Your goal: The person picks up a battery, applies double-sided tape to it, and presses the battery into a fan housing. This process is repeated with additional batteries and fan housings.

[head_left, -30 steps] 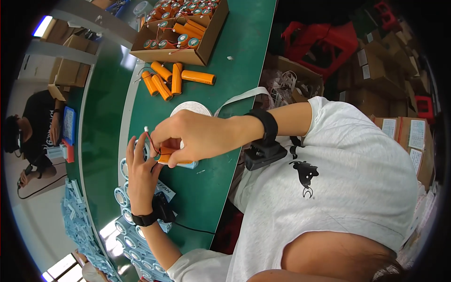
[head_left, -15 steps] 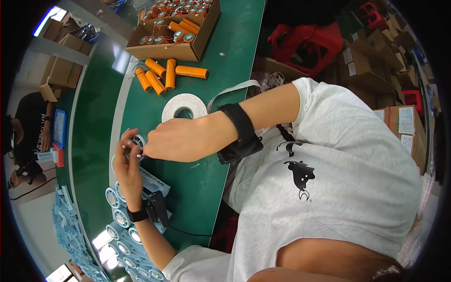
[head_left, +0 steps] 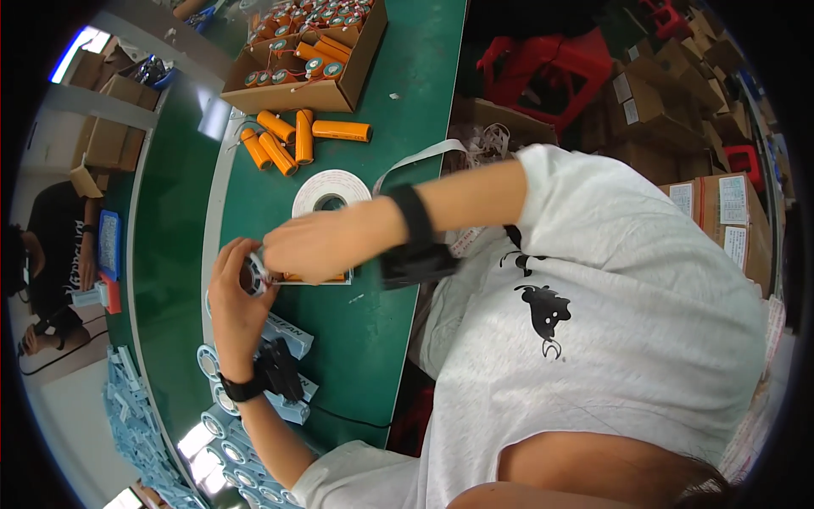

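My left hand [head_left: 235, 297] is curled round the ring-shaped head of a light blue handheld fan housing [head_left: 253, 273]. From the ring, a pale handle edge [head_left: 326, 282] runs right, with an orange battery cell [head_left: 309, 276] showing along it. My right hand [head_left: 309, 244] comes over the top with closed fingers at the ring's inner side. It covers much of the handle, and what its fingertips grip is hidden. Just beyond the right hand lies a roll of white tape [head_left: 309, 193]. More light blue fan housings [head_left: 292, 335] lie beside and under my left forearm.
Several orange battery cells [head_left: 341, 130] lie near a cardboard box [head_left: 297, 100] full of such cells. Light blue parts [head_left: 140, 416] are heaped at the far left. Another person [head_left: 64, 237] sits across the table. Red stools [head_left: 543, 76] and cartons [head_left: 712, 212] stand right of the green table [head_left: 365, 331].
My left hand has opened out from a pinch to wrap round the ring. The right hand has shifted slightly, and the handle edge with the orange cell now shows below it.
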### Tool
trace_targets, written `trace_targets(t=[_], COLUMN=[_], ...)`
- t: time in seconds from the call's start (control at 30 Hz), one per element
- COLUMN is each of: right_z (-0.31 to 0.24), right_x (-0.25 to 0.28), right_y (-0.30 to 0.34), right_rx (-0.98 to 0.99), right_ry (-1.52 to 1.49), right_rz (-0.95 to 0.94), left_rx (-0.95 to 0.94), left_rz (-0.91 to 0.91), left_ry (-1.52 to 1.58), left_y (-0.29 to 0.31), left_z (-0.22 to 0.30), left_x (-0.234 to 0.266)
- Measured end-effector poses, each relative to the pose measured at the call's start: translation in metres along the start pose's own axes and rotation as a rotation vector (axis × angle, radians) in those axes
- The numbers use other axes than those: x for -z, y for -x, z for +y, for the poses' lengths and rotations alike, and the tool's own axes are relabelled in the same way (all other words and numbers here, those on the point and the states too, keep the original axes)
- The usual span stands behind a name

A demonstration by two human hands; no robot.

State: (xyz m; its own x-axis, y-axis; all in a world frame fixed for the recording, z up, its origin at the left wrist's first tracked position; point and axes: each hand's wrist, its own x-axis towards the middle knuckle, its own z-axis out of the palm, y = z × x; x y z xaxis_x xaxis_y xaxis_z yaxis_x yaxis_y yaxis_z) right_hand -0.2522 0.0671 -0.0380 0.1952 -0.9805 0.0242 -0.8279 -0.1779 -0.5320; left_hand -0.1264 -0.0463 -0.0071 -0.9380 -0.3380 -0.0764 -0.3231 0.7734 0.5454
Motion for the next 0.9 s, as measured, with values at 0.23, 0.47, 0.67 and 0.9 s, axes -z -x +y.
trace_targets(t=[0.23, 0.47, 0.67, 0.9], right_z=[0.000, 0.029, 0.080, 0.082], right_x=[-0.014, 0.038, 0.036, 0.031], right_y=[0.028, -0.013, 0.004, 0.030], right_rx=[-0.177, -0.034, -0.347, -0.398], right_ry=[-0.940, -0.438, 0.248, 0.146], right_rz=[0.319, 0.501, 0.333, 0.483], left_rx=[-0.269, -0.159, 0.023, 0.058], left_rz=[0.387, 0.490, 0.577, 0.332], left_ry=[-0.280, -0.347, -0.385, -0.848], left_y=[0.011, -0.020, -0.037, -0.045], left_z=[0.032, -0.003, -0.195, -0.128], left_x=[0.020, 0.071, 0.133, 0.090])
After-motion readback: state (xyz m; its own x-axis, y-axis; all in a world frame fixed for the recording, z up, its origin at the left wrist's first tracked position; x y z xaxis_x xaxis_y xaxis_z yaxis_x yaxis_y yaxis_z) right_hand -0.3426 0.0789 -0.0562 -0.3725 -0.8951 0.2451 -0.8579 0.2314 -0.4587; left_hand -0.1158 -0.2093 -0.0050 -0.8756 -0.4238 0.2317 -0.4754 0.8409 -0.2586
